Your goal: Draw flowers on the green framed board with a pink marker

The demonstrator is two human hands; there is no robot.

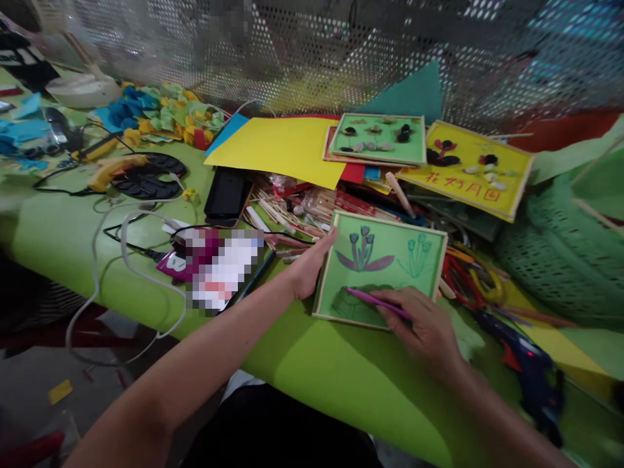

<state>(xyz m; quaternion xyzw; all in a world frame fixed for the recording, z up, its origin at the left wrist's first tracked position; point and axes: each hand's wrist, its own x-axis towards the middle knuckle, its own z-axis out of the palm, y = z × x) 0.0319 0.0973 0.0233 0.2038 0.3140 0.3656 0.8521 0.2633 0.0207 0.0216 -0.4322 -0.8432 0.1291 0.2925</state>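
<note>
A green framed picture is tilted up in front of me. It carries flowers coloured in purple and dark tones, and more flowers in green outline. My left hand grips its left edge; most of those fingers are hidden behind the frame. Pinched in my right hand is a purple pen, its tip at the dark outlined shape low on the picture. What the right wrist's shadow covers there is hard to make out.
Behind lie wooden sticks, a yellow sheet, and two framed pebble pictures, one green and one yellow. At right are a glue gun, scissors and a green basket. A phone and white cable lie left.
</note>
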